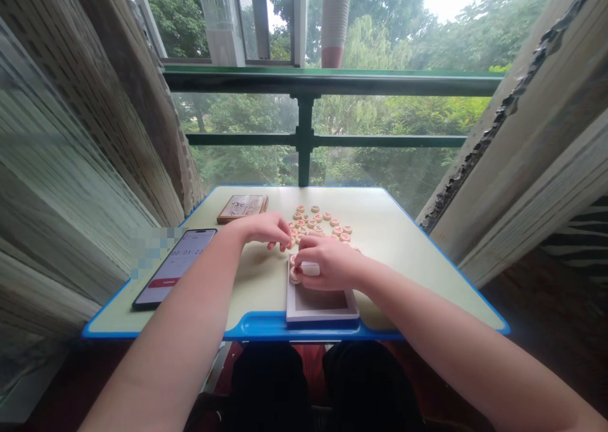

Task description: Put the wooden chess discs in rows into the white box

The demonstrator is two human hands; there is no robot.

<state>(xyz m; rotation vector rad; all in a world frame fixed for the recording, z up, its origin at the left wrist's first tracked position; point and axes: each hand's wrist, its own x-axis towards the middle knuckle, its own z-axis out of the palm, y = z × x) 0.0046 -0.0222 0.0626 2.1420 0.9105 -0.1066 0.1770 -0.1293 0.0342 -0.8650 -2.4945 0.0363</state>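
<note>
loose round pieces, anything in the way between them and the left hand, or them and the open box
Nothing visible stands between the left hand and the loose round pieces; it is beside their left edge. Between those pieces and the open box, the right hand is in the way, over the box's far part.

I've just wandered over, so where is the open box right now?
In the head view, the open box lies at the near edge of the table, just right of centre, partly beneath the right hand, with loose round pieces just beyond it.
</note>
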